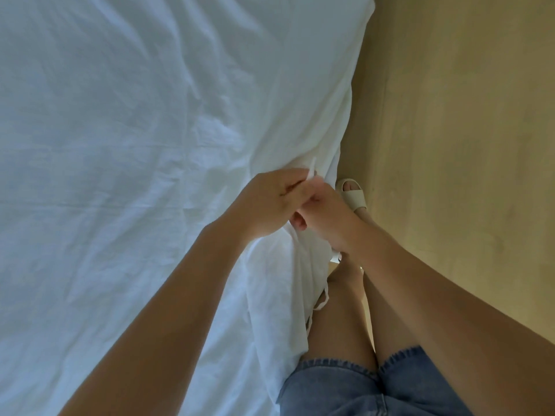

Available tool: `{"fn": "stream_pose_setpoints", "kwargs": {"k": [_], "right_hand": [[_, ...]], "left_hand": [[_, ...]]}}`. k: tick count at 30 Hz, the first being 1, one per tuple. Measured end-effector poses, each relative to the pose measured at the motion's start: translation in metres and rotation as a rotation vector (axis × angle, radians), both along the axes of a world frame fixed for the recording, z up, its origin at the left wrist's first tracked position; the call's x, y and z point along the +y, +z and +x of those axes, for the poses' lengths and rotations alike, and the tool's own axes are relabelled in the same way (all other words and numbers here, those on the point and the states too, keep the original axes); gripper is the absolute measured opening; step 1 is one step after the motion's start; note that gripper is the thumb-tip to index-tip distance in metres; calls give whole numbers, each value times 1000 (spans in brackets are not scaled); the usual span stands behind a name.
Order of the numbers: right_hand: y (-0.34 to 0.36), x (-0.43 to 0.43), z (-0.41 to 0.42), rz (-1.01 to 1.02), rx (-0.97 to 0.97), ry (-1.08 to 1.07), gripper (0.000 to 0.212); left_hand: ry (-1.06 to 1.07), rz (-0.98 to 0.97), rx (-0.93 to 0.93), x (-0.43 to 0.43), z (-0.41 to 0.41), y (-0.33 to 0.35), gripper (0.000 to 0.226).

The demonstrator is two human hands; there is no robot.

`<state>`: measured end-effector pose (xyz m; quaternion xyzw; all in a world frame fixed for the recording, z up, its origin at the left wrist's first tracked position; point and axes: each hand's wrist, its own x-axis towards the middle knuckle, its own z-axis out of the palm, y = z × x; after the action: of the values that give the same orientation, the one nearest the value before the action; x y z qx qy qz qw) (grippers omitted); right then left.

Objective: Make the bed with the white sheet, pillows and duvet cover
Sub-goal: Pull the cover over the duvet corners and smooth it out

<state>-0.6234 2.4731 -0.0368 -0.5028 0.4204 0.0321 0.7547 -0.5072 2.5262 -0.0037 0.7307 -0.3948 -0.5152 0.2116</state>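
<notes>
A wrinkled white duvet cover (pixel 135 145) spreads over the bed and fills the left and middle of the head view. Its open edge hangs down the bed's right side. My left hand (pixel 273 202) and my right hand (pixel 327 217) meet at that edge. Both pinch a thin white tie string (pixel 402 171) of the cover, and one end sticks up between the fingers. Further tie strings (pixel 322 301) dangle lower along the same edge. No pillows are in view.
A tan wooden floor (pixel 465 145) runs along the right of the bed. My legs in blue denim shorts (pixel 360 388) stand close against the bed's side, with one foot in a cream slipper (pixel 353 195) just beyond my hands.
</notes>
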Motion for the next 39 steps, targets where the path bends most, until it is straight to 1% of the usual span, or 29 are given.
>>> {"fn": "stream_pose_setpoints", "kwargs": {"k": [3, 4, 6, 9, 10, 13, 14, 15, 18, 19, 20, 21, 23, 25, 27, 28, 30, 33, 35, 37, 39], "right_hand": [[-8, 0, -8, 313, -68, -149, 20], [-11, 0, -11, 359, -89, -169, 17], [-15, -2, -15, 379, -108, -177, 12], [-17, -11, -14, 380, -85, -153, 18], [-17, -13, -14, 341, -61, -120, 20], [-16, -15, -13, 117, 4, -26, 26], [-15, -13, -12, -6, 26, -1, 26], [-14, -11, -12, -172, 53, 33, 25], [-13, 1, -10, -709, 61, 118, 10], [-14, 6, -10, -835, 36, 123, 7], [-16, 10, -11, -919, 11, 128, 6], [-18, 13, -11, -961, -6, 129, 6], [-21, 17, -11, -970, -6, 123, 6], [-25, 16, -12, -933, 42, 140, 13], [-28, 12, -12, -907, 83, 185, 20], [-27, 9, -11, -898, 79, 211, 23], [-25, 5, -9, -870, 35, 263, 26], [-25, 2, -11, -830, 11, 305, 28], [-29, 6, -18, -798, 41, 319, 28], [-33, 13, -26, -746, 89, 325, 28], [-36, 17, -29, -705, 128, 297, 28]], "left_hand": [[167, 74, -97, 6, 7, -6, 33], [162, 100, -145, 7, 8, -7, 28], [67, 150, -197, 9, 11, -9, 20], [-46, 212, -205, 5, 17, -3, 11], [-71, 231, -189, 4, 19, -1, 9], [-151, 269, -174, 0, 18, -1, 12], [-176, 274, -194, -2, 16, -3, 13], [-195, 276, -214, -4, 15, -4, 15], [-187, 278, -223, -8, 12, -9, 15], [-171, 272, -224, -9, 12, -11, 16], [-152, 267, -223, -9, 12, -12, 15], [-126, 263, -210, -8, 13, -13, 13], [-55, 254, -129, -7, 18, -13, 12], [-6, 249, -25, -4, 23, -14, 14], [13, 243, -3, -1, 25, -15, 12], [10, 235, -33, 2, 25, -17, 11], [-48, 186, -163, 6, 22, -21, 11], [-206, 66, -453, 14, 19, -25, 9], [-309, 3, -638, 17, 25, -29, 13], [-380, 33, -693, 17, 30, -33, 14], [-406, 66, -680, 16, 31, -37, 11]]}}
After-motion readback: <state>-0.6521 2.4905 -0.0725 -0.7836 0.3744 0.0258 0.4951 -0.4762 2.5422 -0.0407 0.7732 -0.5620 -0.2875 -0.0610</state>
